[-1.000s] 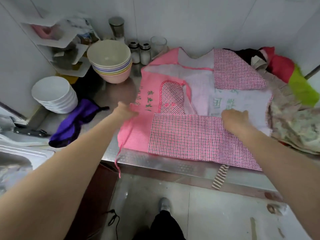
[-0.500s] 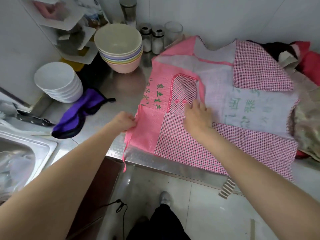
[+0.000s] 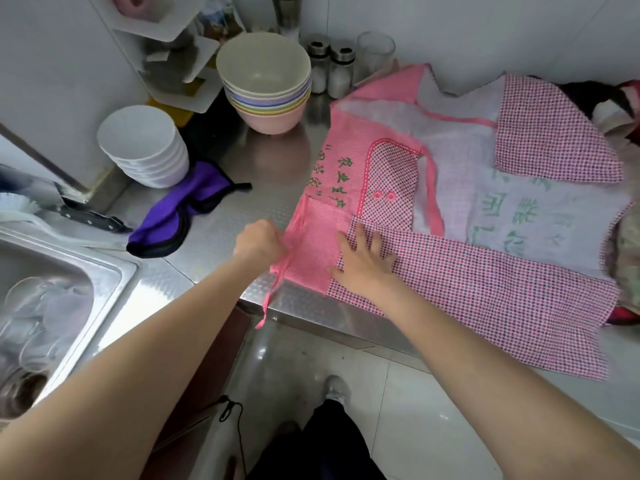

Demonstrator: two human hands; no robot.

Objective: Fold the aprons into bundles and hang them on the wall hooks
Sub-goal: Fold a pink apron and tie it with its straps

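A pink checked apron (image 3: 467, 216) with green printed characters lies spread on the steel counter (image 3: 242, 188), its near checked flap folded over. My left hand (image 3: 258, 242) grips the apron's left edge where a pink tie string (image 3: 272, 296) hangs over the counter's front. My right hand (image 3: 363, 259) lies flat with spread fingers on the checked flap near its left end. More aprons (image 3: 628, 251) are heaped at the right edge. No wall hooks are in view.
A purple cloth (image 3: 173, 216) lies left of the apron. Stacked white bowls (image 3: 145, 147) and coloured bowls (image 3: 266, 84) stand behind, with shakers (image 3: 330, 69) and a glass (image 3: 375, 51) by the wall. A sink (image 3: 41, 306) with glasses is at left, a knife (image 3: 90, 220) beside it.
My right hand has slid left across the checked flap to its left end. My left hand stays on the apron's left edge. The view has shifted closer and leftward.
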